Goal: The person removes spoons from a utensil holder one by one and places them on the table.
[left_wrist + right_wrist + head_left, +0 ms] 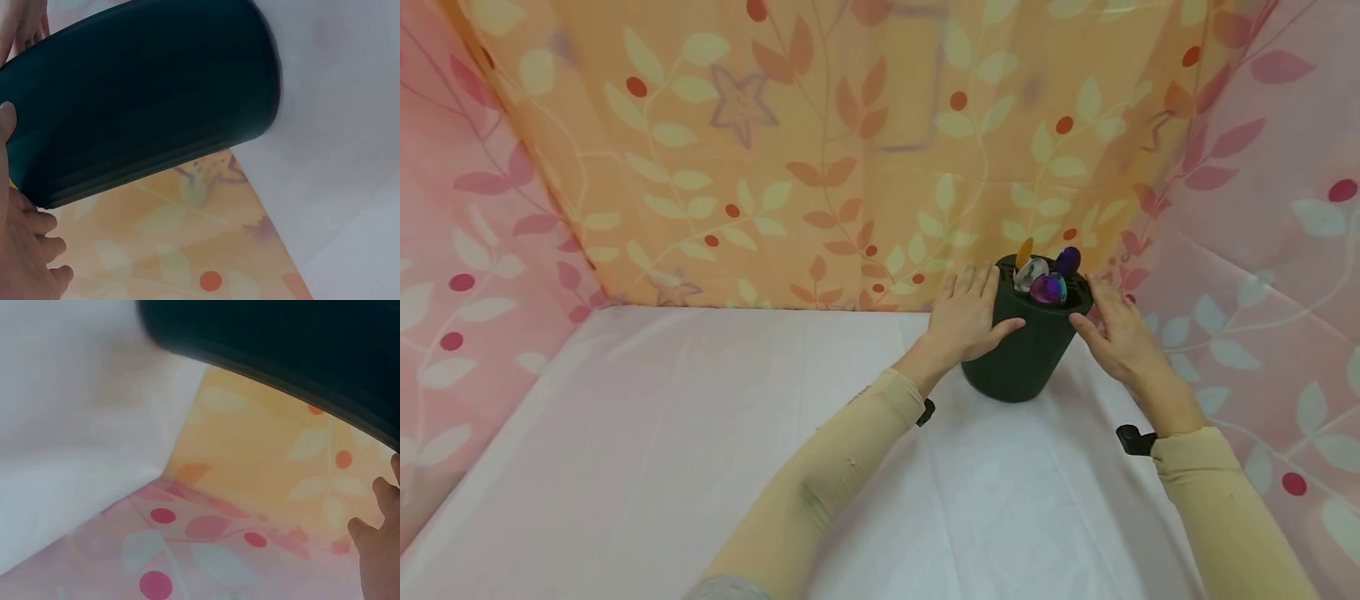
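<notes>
A dark green, bucket-like pot [1018, 354] is at the right of the white table, wider at its rim than at its base. Several shiny, round-topped things stick out of it: a purple one [1048, 289], a clear one [1031, 273], a dark violet one [1067, 261] and an orange tip [1024, 252]. What they are is hard to tell. My left hand [967, 317] lies against the pot's left side near the rim, fingers straight. On the opposite side, my right hand [1120, 333] touches the rim, its fingers extended. The dark pot wall [144, 94] fills much of the left wrist view.
White cloth covers the table [700, 433]. Behind it hangs an orange leaf-patterned curtain [820, 150], close to the pot. Pink patterned curtains stand at the left [467, 250] and at the right [1285, 275], the right one near my right hand.
</notes>
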Motion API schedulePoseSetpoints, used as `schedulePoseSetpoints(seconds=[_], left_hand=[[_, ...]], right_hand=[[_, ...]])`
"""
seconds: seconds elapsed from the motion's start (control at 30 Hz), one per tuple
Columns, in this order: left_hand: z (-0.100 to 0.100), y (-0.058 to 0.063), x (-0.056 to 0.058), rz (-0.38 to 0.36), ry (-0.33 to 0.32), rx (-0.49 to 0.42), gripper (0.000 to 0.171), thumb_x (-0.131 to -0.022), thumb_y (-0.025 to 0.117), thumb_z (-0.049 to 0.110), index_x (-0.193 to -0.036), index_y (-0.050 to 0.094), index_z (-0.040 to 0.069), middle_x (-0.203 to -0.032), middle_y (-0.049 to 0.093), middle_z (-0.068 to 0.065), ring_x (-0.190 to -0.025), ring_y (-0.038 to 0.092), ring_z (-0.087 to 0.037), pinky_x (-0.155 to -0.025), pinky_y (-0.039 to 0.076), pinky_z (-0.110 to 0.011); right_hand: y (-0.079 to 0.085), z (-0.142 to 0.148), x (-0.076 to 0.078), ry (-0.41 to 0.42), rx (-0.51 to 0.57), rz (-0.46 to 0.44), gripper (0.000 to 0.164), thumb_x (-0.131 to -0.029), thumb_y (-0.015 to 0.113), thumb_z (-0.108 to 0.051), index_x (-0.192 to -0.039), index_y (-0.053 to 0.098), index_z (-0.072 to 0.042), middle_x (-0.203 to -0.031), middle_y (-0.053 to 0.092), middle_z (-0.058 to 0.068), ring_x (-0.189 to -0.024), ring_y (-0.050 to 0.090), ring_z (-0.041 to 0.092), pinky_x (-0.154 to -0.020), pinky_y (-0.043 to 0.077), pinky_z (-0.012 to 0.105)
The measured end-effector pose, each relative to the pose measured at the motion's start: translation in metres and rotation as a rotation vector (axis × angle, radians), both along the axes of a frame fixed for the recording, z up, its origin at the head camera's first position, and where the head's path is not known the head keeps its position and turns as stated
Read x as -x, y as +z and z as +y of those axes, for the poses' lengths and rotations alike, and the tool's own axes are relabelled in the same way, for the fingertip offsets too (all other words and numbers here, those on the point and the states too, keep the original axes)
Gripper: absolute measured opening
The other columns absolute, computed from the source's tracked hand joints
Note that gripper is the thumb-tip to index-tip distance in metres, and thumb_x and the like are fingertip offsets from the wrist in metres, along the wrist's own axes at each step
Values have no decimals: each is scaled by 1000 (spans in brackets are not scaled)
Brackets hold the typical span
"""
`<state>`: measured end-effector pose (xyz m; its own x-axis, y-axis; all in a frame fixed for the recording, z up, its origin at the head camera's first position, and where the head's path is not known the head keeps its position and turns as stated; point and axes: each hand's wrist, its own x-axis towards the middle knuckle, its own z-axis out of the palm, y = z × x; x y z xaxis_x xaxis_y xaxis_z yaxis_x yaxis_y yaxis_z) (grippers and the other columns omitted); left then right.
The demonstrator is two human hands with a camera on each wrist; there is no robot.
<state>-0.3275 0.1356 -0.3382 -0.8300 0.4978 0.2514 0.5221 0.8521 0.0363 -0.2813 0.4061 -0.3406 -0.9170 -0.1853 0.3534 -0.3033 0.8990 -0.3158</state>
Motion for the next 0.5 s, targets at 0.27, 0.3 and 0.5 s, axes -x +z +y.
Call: schedulePoseSetpoints(seconds=[0.27, 0.3, 0.5], left_hand=[[3, -6, -2, -19, -24, -59, 104, -98, 35, 78, -167, 4, 6, -175, 9, -7, -161, 7, -26, -131, 6, -41], [3, -7, -2, -18, -27, -71, 104, -99, 36, 77, -167, 5, 6, -175, 10, -8, -161, 8, -26, -131, 7, -41], [1, -7, -1, -31, -24, -155, 101, -100, 43, 71, -166, 9, 3, -174, 15, -11, -160, 12, -25, -130, 8, -39]], right_hand=[[-5, -5, -1, -14, 21, 55, 77, -109, 42, -54, -168, 15, -12, -166, 26, 28, -145, 30, 59, -124, 11, 68], [-7, -6, -1, -19, 26, 67, 77, -109, 43, -54, -168, 16, -13, -165, 28, 28, -142, 32, 61, -121, 15, 71], [-12, -15, 2, -66, 36, 115, 78, -107, 42, -59, -167, 22, -14, -159, 38, 31, -140, 35, 60, -106, 29, 83]])
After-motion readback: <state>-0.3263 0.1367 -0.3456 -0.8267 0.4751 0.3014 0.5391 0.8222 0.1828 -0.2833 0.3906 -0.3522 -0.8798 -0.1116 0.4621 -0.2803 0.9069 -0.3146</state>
